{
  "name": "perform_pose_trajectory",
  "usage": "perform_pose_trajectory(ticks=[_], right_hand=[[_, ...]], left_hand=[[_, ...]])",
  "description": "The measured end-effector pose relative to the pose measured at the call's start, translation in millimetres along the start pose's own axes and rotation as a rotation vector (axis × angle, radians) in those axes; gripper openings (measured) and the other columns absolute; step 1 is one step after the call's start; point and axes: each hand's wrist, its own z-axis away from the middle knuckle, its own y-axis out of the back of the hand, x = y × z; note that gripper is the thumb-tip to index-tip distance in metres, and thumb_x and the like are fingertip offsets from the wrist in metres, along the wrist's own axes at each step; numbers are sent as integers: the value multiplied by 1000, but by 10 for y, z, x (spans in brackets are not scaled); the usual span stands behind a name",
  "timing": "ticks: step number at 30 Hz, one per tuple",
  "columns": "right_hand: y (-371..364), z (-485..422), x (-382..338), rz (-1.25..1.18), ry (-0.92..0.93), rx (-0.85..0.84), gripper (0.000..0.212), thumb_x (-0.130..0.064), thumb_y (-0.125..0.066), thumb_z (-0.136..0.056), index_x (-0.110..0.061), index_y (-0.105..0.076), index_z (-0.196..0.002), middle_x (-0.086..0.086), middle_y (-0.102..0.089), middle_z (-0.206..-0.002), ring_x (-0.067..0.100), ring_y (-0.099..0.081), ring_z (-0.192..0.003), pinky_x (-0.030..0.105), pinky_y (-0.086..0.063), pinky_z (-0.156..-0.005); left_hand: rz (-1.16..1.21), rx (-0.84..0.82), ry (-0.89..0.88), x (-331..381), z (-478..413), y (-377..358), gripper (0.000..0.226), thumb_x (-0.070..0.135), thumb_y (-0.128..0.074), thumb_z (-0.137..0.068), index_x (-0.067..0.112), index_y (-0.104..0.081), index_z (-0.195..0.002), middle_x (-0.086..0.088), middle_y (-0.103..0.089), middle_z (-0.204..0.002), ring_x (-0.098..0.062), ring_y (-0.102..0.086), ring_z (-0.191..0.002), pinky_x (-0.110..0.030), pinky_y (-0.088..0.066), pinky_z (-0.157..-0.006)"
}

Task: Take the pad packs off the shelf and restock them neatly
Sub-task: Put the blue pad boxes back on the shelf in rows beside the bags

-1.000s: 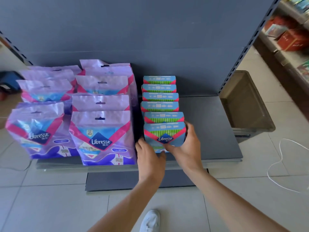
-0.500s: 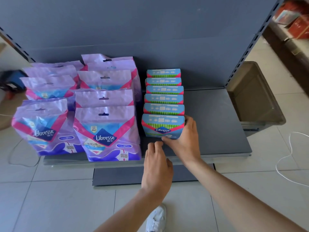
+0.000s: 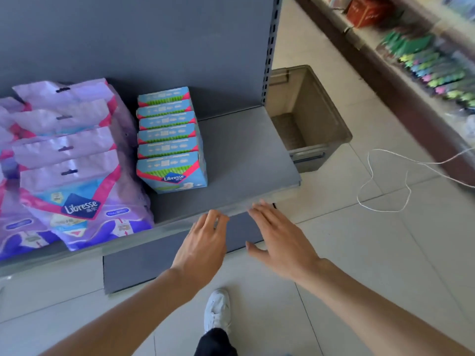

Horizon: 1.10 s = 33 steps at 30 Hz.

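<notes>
A row of several small blue Libresse pad packs (image 3: pixel 171 172) stands front to back on the grey shelf (image 3: pixel 241 160). To their left stand rows of larger purple Libresse pad packs (image 3: pixel 77 199). My left hand (image 3: pixel 203 242) hovers in front of the shelf's front edge, fingers loosely bent, holding nothing. To its right my right hand (image 3: pixel 277 232) is flat with its fingers spread, its fingertips near the shelf lip, also empty. Neither hand touches a pack.
A brown plastic crate (image 3: pixel 326 119) stands on the tiled floor right of the shelf. A white cord (image 3: pixel 380 191) loops over the floor. Another stocked shelf (image 3: pixel 421 55) runs along the far right. My white shoe (image 3: pixel 217 309) is below the hands.
Both hands have let go of the front blue pack and pulled back to the shelf's front edge. The view has swung to the right.
</notes>
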Motion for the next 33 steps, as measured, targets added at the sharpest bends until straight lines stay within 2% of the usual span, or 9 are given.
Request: perform_pose_trajectory(ticks=[4,7,9,12,16,21,24,28,33], right_hand=[[-23,741,132,-47,-85,-39,66,-42,-48,-94,-12,-26,-149,1,-25,-157,15,-19,-147,26,-26,-114],[-152,1436,203,-135,-237,-49,63,-43,-45,-95,-16,-26,-148,-4,-31,-152,13,-31,-139,27,-36,-108],[-328,1956,237,-203,-341,-56,61,-44,-43,-95,-19,-25,-148,-6,-34,-150,11,-35,-136,25,-36,-108],[-625,2708,213,-315,-514,-119,62,-44,-44,-95,-21,-23,-149,-8,-32,-150,8,-33,-137,18,-29,-108],[-986,3391,120,-513,-766,-80,57,-40,-47,-96,-24,-29,-146,-10,-37,-146,7,-37,-133,14,-30,-101],[-1678,3703,212,-659,-1045,-28,57,-42,-45,-97,-21,-28,-147,-7,-37,-149,8,-35,-137,15,-26,-105],[-2296,3700,364,-779,-1218,32,55,-37,-50,-96,-13,-36,-144,2,-45,-144,15,-43,-132,22,-31,-105],[-3194,3661,570,-1050,-1567,230,51,-26,-62,-90,-1,-46,-132,15,-62,-120,27,-56,-116,31,-41,-94],[-4166,3654,845,-1188,-1731,300,45,-27,-61,-91,-2,-47,-126,12,-58,-102,27,-55,-99,26,-34,-75]], left_hand=[[-59,-35,-24,464,213,-150,53,7,-84,-57,9,-65,-106,-4,-62,-97,-20,-66,-80,-24,-56,-66],[109,-176,173,916,498,-366,40,17,-56,-91,15,-47,-130,0,-48,-126,-21,-56,-110,-31,-48,-86],[143,-225,244,1168,691,-571,39,23,-48,-95,17,-43,-133,1,-45,-132,-21,-55,-112,-32,-46,-87],[106,-359,192,1514,988,-892,39,26,-47,-95,17,-42,-132,1,-46,-131,-19,-57,-108,-30,-47,-84],[79,-496,73,1876,1168,-1217,40,30,-45,-95,18,-42,-133,2,-46,-131,-19,-56,-112,-31,-48,-89],[76,-672,14,2068,1254,-1861,40,31,-46,-95,17,-42,-131,1,-49,-128,-20,-56,-110,-33,-47,-91],[-3,-792,-46,2068,1341,-2398,41,32,-46,-95,15,-40,-131,-2,-48,-128,-22,-55,-111,-35,-46,-93],[-7,-892,-16,1942,1537,-3243,40,34,-46,-95,13,-42,-128,-5,-49,-127,-23,-52,-116,-35,-43,-96],[117,-938,150,1724,1700,-4258,43,36,-56,-91,10,-48,-124,-8,-53,-125,-24,-53,-115,-32,-42,-95]])
